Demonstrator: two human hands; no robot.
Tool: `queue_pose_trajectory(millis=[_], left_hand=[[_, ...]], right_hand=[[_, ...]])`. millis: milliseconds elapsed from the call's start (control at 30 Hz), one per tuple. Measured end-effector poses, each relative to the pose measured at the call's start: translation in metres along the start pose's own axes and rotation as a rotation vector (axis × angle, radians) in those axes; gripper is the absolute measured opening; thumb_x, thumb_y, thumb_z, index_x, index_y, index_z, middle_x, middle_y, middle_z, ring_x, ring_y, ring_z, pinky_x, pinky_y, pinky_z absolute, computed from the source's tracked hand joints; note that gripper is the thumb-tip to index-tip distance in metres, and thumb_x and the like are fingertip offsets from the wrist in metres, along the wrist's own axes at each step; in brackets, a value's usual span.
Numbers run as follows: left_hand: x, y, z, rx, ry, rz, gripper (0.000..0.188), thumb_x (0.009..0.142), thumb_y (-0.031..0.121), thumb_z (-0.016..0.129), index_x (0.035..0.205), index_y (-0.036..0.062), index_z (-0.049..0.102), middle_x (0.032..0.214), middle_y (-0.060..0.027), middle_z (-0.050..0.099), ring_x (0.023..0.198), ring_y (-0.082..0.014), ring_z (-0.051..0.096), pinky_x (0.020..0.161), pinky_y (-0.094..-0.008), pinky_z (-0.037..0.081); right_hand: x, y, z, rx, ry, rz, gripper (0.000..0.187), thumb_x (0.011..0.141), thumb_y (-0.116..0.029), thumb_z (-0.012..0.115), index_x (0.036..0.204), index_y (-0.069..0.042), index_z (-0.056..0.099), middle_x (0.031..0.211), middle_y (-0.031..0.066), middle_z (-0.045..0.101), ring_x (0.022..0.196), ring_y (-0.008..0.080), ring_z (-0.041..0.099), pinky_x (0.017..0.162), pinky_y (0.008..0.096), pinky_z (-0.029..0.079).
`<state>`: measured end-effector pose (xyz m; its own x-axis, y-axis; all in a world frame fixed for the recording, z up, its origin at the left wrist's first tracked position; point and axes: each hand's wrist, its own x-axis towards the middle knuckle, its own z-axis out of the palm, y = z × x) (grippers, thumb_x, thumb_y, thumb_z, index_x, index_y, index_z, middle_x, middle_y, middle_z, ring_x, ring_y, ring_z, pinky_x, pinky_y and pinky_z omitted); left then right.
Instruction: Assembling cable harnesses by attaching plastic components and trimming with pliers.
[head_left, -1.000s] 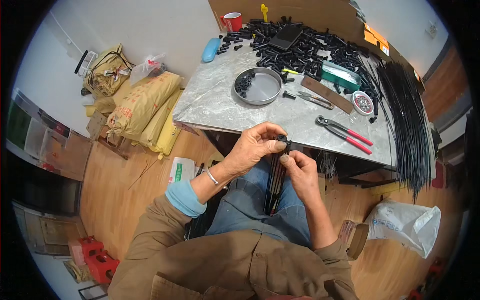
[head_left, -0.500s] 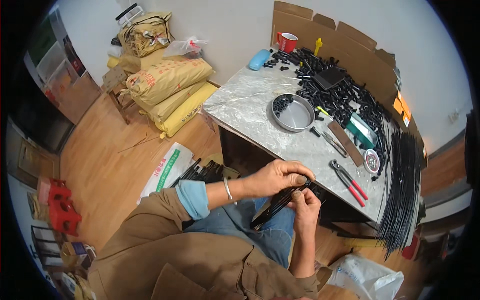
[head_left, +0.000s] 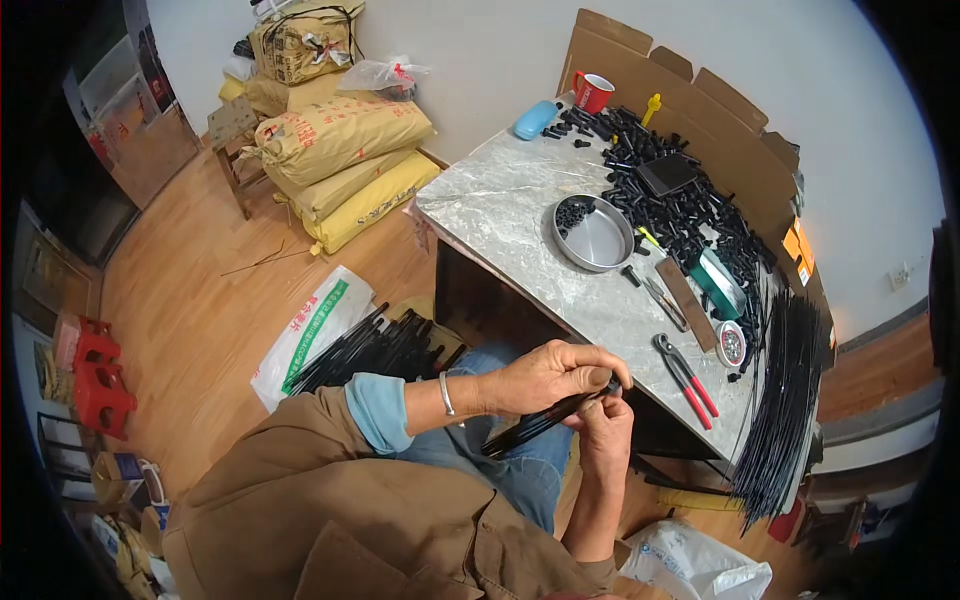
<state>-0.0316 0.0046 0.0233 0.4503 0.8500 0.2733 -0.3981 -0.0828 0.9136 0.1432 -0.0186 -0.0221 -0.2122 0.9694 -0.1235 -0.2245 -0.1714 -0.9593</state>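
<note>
My left hand, with a silver bangle at its wrist, is closed above my lap, thumb against forefinger. At its fingertips shows a small dark piece, partly hidden. Just below and to the right, my right hand pinches at the same spot, its fingers pressed together. From there a bundle of thin black rods slants down to the left across my thigh, beneath my left hand. Both hands are just off the near edge of a grey marbled table. How the rods' ends sit in the fingers is hidden.
On the table are a round metal pan with small black pieces, red-handled pincers, a heap of black parts and long black strands. More black rods lie on a white sack on the floor. Stacked sacks stand behind.
The view has shifted slightly, showing more of the floor rods at left. My hands stay together at the rod ends, fingers slightly rearranged, with my right hand turned a little.
</note>
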Motion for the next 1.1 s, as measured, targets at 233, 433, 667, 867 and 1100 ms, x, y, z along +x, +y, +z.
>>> queue_pose_trajectory(millis=[233,433,667,867,1100], left_hand=[[0.006,-0.012,0.015,-0.008,0.233,-0.070,0.033,0.096,0.030,0.052,0.113,0.0027,0.062,0.094,-0.0008,0.063,0.089,-0.0060,0.053,0.080,-0.0242,0.046],[0.003,-0.007,0.017,0.411,0.454,0.154,0.024,0.088,0.018,0.063,0.102,-0.0022,0.061,0.086,-0.0111,0.064,0.076,-0.0167,0.061,0.066,-0.0291,0.049],[0.004,-0.001,0.016,0.739,0.387,0.315,0.023,0.079,0.009,0.064,0.098,-0.0027,0.062,0.086,-0.0157,0.060,0.075,-0.0289,0.060,0.068,-0.0354,0.049],[-0.001,0.020,0.010,0.624,0.248,0.215,0.023,0.080,0.013,0.065,0.096,-0.0025,0.060,0.086,-0.0152,0.060,0.077,-0.0292,0.060,0.070,-0.0361,0.049],[-0.001,0.019,-0.001,0.643,0.147,0.222,0.024,0.083,0.020,0.064,0.092,-0.0018,0.058,0.084,-0.0147,0.059,0.077,-0.0295,0.059,0.070,-0.0365,0.047]], right_hand=[[-0.001,-0.007,0.015,-0.046,0.151,-0.073,0.024,0.086,-0.020,0.069,0.072,-0.007,0.054,0.074,0.0022,0.060,0.060,0.0074,0.055,0.053,0.0204,0.048],[0.004,-0.010,0.022,-0.128,0.137,-0.160,0.026,0.087,-0.025,0.068,0.078,-0.003,0.058,0.075,0.0025,0.061,0.061,0.0073,0.055,0.053,0.0196,0.046],[0.001,-0.014,0.023,-0.233,0.145,-0.155,0.026,0.090,-0.024,0.065,0.087,0.001,0.062,0.078,0.0014,0.061,0.067,0.0063,0.054,0.060,0.0199,0.044],[0.005,-0.022,0.005,-0.198,0.081,-0.203,0.022,0.092,-0.021,0.062,0.092,0.001,0.063,0.081,0.0042,0.064,0.070,0.0093,0.059,0.063,0.0228,0.049],[0.003,-0.015,0.014,-0.106,0.015,-0.143,0.026,0.089,-0.024,0.066,0.089,0.001,0.063,0.078,0.0020,0.062,0.066,0.0091,0.058,0.061,0.0223,0.048]])
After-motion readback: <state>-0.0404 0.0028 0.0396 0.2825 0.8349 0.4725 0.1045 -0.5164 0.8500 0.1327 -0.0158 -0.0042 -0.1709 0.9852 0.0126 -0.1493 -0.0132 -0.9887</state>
